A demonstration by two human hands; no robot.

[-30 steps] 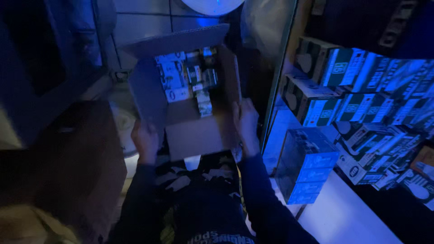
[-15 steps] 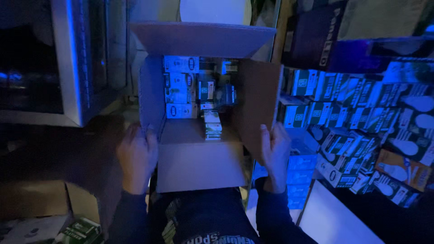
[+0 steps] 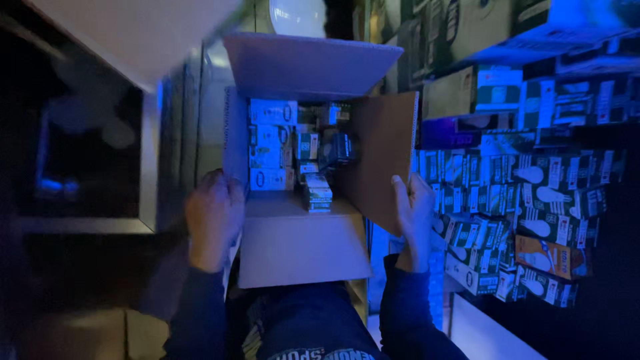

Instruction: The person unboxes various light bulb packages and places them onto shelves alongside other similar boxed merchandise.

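I hold an open cardboard box [image 3: 303, 243] in front of my chest, its flaps spread out. My left hand [image 3: 213, 217] grips the box's left side and my right hand [image 3: 415, 217] grips its right side under the brown right flap [image 3: 383, 157]. Inside lie several small white and green cartons [image 3: 272, 143] stacked at the left, with a short pile of thin dark packs [image 3: 317, 193] in the middle. The room is dark and lit blue.
Shelves at the right carry several rows of small bulb cartons [image 3: 527, 183], with an orange one [image 3: 550, 257] low down. A dark framed panel [image 3: 80, 160] stands at the left. A round white lamp [image 3: 298, 15] shows above the box.
The box has come up higher and closer to me, and my view has risen from the floor to the shelves. Both hands have kept their hold on its sides.
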